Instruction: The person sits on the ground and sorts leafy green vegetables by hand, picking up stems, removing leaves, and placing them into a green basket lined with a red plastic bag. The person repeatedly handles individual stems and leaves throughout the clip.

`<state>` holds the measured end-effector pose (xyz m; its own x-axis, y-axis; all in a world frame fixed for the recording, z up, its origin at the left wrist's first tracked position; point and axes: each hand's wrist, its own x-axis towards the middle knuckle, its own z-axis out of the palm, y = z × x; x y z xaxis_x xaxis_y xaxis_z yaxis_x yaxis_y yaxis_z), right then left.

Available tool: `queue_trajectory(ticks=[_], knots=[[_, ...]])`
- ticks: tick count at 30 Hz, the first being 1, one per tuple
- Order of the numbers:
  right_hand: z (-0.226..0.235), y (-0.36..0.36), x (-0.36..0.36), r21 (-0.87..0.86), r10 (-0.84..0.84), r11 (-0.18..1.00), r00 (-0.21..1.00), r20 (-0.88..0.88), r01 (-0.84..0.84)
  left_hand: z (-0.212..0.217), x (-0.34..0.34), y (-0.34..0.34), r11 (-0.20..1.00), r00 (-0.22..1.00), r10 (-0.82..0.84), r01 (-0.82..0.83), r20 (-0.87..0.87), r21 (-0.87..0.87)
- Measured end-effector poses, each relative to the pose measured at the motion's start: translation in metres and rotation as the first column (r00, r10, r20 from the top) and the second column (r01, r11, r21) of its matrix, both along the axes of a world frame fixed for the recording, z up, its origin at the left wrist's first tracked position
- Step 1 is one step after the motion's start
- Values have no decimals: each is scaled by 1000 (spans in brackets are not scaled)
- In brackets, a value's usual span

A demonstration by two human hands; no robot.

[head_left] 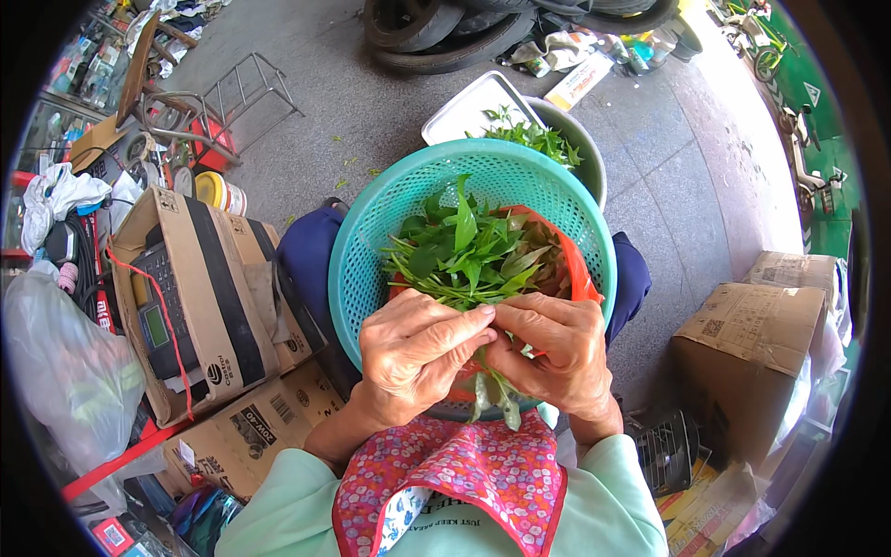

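A turquoise plastic colander (357, 246) rests between my knees. Inside it lies a heap of leafy greens (459, 246) with long stems, partly on an open red plastic bag (582, 269). My left hand (413, 353) and my right hand (554, 351) meet over the near side of the colander, thumbs and fingertips pinched together. Between them they grip a leafy green sprig (501, 397), whose leaves droop below my fingers. My fingertips hide the exact spot where its stem is held.
Beyond the colander stand a grey basin (587, 153) with picked leaves (534, 139) and a white tray (483, 104). Cardboard boxes flank me, an opened one (209, 297) at left and another (752, 325) at right. Tyres (445, 42) lie at the back; a metal rack (251, 93) sits far left.
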<state>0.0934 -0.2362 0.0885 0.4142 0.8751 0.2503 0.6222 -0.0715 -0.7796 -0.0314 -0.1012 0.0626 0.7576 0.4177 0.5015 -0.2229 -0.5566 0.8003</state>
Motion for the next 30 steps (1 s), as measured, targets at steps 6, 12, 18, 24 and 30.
queue_trajectory(ticks=[6, 12, 18, 24, 30], knots=[[-14, 9, -6, 96, -98, 991, 994, 57, 92, -5, 3, -8, 926, 993, 63, -93, -95, -366], [-26, 16, -7, 169, -214, 957, 967, -136, 235, -11, 7, -7, 734, 984, 6, -125, -177, -668], [-12, -2, 14, 267, -492, 714, 735, -467, 648, -27, 5, -3, 620, 980, 59, -185, -191, -762], [24, -38, 54, 396, -441, 276, 482, -757, 876, -33, 7, 3, 646, 966, 103, -245, -236, -723], [13, -14, 3, -145, -444, 890, 754, -484, 432, -22, 11, -5, 710, 947, 132, -295, -292, -639]])
